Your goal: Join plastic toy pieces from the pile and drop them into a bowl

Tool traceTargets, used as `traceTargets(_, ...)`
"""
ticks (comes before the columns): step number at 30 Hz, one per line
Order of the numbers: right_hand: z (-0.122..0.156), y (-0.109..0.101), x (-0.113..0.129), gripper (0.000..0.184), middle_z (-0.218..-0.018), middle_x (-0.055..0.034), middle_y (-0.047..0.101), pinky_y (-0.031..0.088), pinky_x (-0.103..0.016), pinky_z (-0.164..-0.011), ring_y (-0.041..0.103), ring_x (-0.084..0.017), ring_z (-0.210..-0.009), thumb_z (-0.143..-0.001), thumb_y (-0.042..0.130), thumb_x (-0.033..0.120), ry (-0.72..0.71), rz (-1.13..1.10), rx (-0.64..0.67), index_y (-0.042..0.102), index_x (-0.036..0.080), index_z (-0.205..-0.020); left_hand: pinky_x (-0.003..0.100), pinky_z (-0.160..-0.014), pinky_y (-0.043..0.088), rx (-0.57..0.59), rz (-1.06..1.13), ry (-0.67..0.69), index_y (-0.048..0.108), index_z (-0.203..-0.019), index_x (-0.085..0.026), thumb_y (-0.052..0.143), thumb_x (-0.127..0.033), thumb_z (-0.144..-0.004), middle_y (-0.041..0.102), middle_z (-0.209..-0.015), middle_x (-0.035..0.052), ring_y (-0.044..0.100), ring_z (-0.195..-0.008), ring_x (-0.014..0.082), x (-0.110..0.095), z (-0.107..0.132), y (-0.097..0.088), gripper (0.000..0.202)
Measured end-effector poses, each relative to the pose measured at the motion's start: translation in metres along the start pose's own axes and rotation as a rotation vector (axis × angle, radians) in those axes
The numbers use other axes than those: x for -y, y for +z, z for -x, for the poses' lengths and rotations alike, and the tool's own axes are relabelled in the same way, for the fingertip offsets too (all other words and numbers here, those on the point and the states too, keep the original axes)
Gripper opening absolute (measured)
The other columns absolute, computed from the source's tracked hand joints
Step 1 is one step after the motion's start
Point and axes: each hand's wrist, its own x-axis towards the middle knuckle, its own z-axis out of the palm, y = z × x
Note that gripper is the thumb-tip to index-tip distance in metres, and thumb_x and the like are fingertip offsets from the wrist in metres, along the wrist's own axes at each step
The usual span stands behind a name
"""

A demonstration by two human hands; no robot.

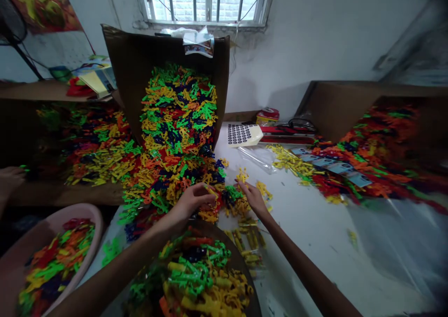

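Note:
My left hand (196, 199) is pinched on a small yellow plastic piece (211, 192), just above the near edge of the heap of coloured plastic pieces (178, 116). A little to its right, my right hand (252, 196) grips a yellow plastic figure (242, 174) between thumb and fingertips. Small yellow figures (263, 190) lie on the white table beside that hand. Below both hands stands a dark round tub (252, 279) of green, yellow and orange pieces. Yellow pieces in clear wrapping (249, 242) lie between the tub and my right forearm.
A tall cardboard box (121, 69) spills its pieces toward me. At left are a pink basin (94, 214) of pieces and another person's hand (12, 179). On the right lie a sticker sheet (243, 135), printed cards (332, 165), clear plastic bags (388, 242) and a second heap (378, 144).

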Motion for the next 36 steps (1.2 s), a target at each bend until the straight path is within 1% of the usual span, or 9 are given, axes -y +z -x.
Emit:
traceTargets(3, 0.031, -0.009, 0.040, 0.048, -0.075, -0.0016, 0.068, 0.056, -0.037, -0.070, 0.064, -0.019, -0.066, -0.090, 0.046, 0.064, 0.129, -0.374, 0.139, 0.062, 0.019, -0.095, 0.025, -0.068, 0.050, -0.063, 0.104, -0.005, 0.065, -0.089, -0.016, 0.083, -0.040, -0.066, 0.071, -0.085, 0.0038, 0.068, -0.078, 0.0166, -0.011, 0.011, 0.007, 0.038)
traceTargets(6, 0.067, -0.012, 0.079, 0.039, -0.069, 0.0041, 0.060, 0.055, -0.031, -0.058, 0.062, -0.017, -0.063, -0.084, 0.060, 0.059, 0.248, -0.666, 0.259, 0.052, 0.024, -0.100, 0.025, -0.064, 0.051, -0.105, 0.119, 0.035, 0.066, -0.090, -0.016, 0.083, -0.042, -0.066, 0.070, -0.080, 0.0023, 0.067, -0.074, 0.0165, -0.017, 0.023, 0.018, 0.039)
traceTargets(9, 0.092, -0.014, 0.107, 0.036, -0.071, 0.0041, 0.062, 0.054, -0.028, -0.056, 0.061, -0.016, -0.063, -0.084, 0.064, 0.054, 0.256, -0.746, 0.320, 0.048, 0.026, -0.100, 0.027, -0.066, 0.052, -0.110, 0.059, 0.096, 0.068, -0.094, -0.016, 0.081, -0.043, -0.068, 0.070, -0.079, 0.0022, 0.067, -0.073, 0.0169, -0.021, 0.035, 0.026, 0.039)
traceTargets(13, 0.107, -0.017, 0.129, 0.035, -0.068, 0.0031, 0.064, 0.051, -0.025, -0.055, 0.058, -0.014, -0.056, -0.084, 0.066, 0.053, 0.165, -0.681, 0.193, 0.055, 0.022, -0.096, 0.028, -0.076, 0.053, -0.108, -0.110, 0.225, 0.070, -0.092, -0.017, 0.079, -0.040, -0.073, 0.072, -0.091, 0.0046, 0.067, -0.084, 0.0179, -0.030, 0.052, 0.031, 0.032)
traceTargets(17, 0.113, -0.017, 0.136, 0.037, -0.072, 0.0004, 0.063, 0.052, -0.027, -0.057, 0.059, -0.016, -0.059, -0.084, 0.065, 0.055, 0.094, -0.573, 0.062, 0.062, 0.019, -0.092, 0.027, -0.082, 0.052, -0.104, -0.219, 0.306, 0.072, -0.089, -0.016, 0.078, -0.037, -0.075, 0.070, -0.104, 0.0076, 0.065, -0.100, 0.0208, -0.036, 0.062, 0.034, 0.026)
traceTargets(21, 0.120, -0.014, 0.135, 0.039, -0.075, -0.0011, 0.066, 0.053, -0.028, -0.060, 0.063, -0.018, -0.064, -0.086, 0.062, 0.056, 0.058, -0.423, -0.011, 0.063, 0.021, -0.103, 0.027, -0.078, 0.052, -0.159, -0.233, 0.317, 0.069, -0.080, -0.016, 0.078, -0.037, -0.074, 0.069, -0.098, 0.0065, 0.066, -0.093, 0.0196, -0.034, 0.066, 0.038, 0.024)
traceTargets(24, 0.125, -0.012, 0.135, 0.035, -0.074, -0.0009, 0.067, 0.053, -0.027, -0.061, 0.064, -0.018, -0.064, -0.089, 0.060, 0.053, 0.028, -0.347, -0.056, 0.063, 0.022, -0.103, 0.026, -0.078, 0.052, -0.174, -0.268, 0.341, 0.068, -0.075, -0.016, 0.078, -0.038, -0.074, 0.069, -0.094, 0.0052, 0.066, -0.090, 0.0184, -0.034, 0.068, 0.041, 0.025)
traceTargets(32, 0.136, -0.011, 0.139, 0.027, -0.072, 0.0001, 0.066, 0.050, -0.025, -0.065, 0.064, -0.016, -0.066, -0.093, 0.056, 0.045, -0.025, -0.266, -0.128, 0.063, 0.022, -0.106, 0.021, -0.072, 0.053, -0.120, -0.173, 0.308, 0.067, -0.077, -0.015, 0.079, -0.038, -0.074, 0.069, -0.098, 0.0042, 0.067, -0.085, 0.0157, -0.031, 0.070, 0.047, 0.026)
traceTargets(36, 0.135, -0.015, 0.137, 0.028, -0.073, -0.0009, 0.066, 0.049, -0.025, -0.061, 0.063, -0.016, -0.065, -0.093, 0.056, 0.046, -0.034, -0.285, -0.046, 0.061, 0.022, -0.104, 0.021, -0.059, 0.054, -0.079, -0.069, 0.186, 0.064, -0.080, -0.015, 0.080, -0.039, -0.072, 0.071, -0.092, 0.0033, 0.069, -0.071, 0.0151, -0.029, 0.071, 0.046, 0.031)
